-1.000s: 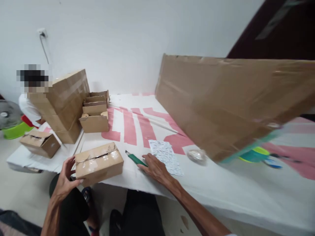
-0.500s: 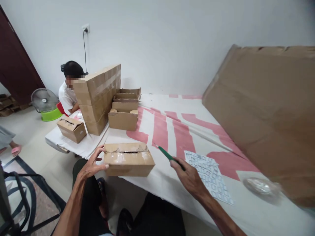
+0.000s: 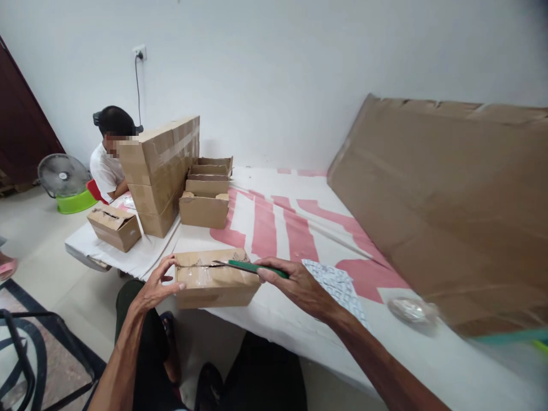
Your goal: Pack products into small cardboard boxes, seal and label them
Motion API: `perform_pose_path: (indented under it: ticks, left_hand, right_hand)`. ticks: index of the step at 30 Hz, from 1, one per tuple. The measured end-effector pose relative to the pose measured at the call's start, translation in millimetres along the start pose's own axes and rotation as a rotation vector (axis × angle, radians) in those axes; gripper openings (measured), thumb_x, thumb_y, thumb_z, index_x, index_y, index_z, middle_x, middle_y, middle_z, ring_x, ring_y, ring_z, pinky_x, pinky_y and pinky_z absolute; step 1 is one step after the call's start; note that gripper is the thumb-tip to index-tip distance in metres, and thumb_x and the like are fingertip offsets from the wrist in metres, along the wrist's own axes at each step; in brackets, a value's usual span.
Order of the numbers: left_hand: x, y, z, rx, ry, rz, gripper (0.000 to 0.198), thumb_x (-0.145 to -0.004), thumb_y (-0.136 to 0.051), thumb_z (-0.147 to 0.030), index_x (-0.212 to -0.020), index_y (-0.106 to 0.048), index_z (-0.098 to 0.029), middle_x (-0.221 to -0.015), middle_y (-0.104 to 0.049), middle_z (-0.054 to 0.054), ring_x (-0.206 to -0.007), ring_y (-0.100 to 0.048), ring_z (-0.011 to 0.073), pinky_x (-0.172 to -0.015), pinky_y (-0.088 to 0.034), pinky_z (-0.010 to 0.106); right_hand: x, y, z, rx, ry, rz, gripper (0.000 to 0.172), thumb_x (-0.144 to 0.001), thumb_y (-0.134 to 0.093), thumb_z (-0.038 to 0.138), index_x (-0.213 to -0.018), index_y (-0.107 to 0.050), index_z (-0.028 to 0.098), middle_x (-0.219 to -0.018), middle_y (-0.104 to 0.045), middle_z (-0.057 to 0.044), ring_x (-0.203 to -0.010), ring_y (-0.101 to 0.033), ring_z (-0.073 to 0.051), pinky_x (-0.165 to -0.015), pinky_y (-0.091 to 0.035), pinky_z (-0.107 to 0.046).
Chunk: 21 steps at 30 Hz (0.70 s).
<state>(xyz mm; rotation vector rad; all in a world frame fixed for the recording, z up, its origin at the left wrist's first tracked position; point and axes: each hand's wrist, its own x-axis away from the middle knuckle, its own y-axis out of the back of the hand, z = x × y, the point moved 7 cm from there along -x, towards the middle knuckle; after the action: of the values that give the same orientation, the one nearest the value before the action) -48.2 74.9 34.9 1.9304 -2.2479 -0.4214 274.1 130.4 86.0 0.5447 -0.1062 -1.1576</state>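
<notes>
A taped cardboard box (image 3: 216, 294) lies at the table's front edge, with a torn slit along its top seam. My left hand (image 3: 158, 286) grips the box's left end, thumb on the front side and fingers at the top corner. In my right hand (image 3: 291, 285) is a green-handled utility knife (image 3: 250, 266), held with its blade pointing left over the slit in the box top. Whether the blade tip touches the cardboard I cannot tell.
Stacked sealed boxes (image 3: 160, 171) and several open boxes (image 3: 204, 211) stand behind. Another slit box (image 3: 115, 225) sits left, near a co-worker (image 3: 107, 165). A label sheet (image 3: 334, 285), a clear tape roll (image 3: 411, 314) and a large carton (image 3: 440, 211) are right.
My right hand has brought the knife leftward, from beside the box to above its top seam. My left hand keeps its hold on the box. The view has turned slightly right.
</notes>
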Motion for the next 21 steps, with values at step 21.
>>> perform_pose_path:
  ticks: [21]
  left_hand:
    - [-1, -9.1, 5, -0.067, 0.015, 0.002, 0.092, -0.074, -0.086, -0.054, -0.155, -0.048, -0.033, -0.169, -0.033, 0.01, -0.154, -0.036, 0.0395, -0.113, -0.046, 0.05]
  right_hand:
    - [-48, -44, 61, 0.171, 0.231, 0.191, 0.023, -0.093, -0.063, 0.039, -0.095, -0.081, 0.024, -0.093, -0.08, -0.003, -0.082, -0.07, -0.02, -0.072, -0.051, -0.03]
